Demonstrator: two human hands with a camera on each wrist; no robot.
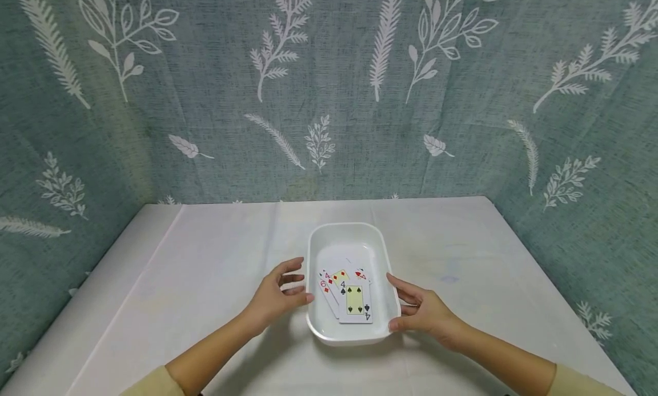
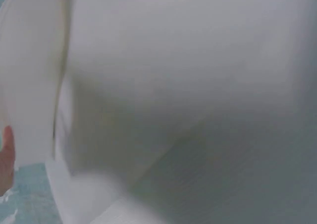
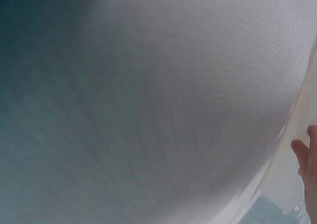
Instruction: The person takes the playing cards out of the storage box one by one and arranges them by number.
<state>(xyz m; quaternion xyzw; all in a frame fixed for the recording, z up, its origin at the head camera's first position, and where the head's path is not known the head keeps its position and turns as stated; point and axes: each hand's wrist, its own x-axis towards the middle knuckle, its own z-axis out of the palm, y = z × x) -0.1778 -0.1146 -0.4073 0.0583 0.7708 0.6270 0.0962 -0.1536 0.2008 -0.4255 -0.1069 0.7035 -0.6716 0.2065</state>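
A white rectangular tray [image 1: 347,236] with rounded corners and raised walls sits before me on the white-covered table. Several playing cards lie loosely overlapped in it, with a four of spades [image 1: 354,304] on top and a six of diamonds [image 1: 327,290] partly under it. My left hand [image 1: 277,293] is at the tray's left side, fingers spread and slightly bent, thumb tip right at the rim. On the opposite side, my right hand [image 1: 424,310] has its index fingertip and thumb at the rim. In the right wrist view, fingertips [image 3: 299,149] show beside the pale tray wall.
The white cloth [image 1: 216,259] covers the table around the tray. Green-grey fabric [image 1: 329,99] with a white leaf print hangs behind the table and along both sides. Light sleeves [image 1: 156,382] reach over the front of the table.
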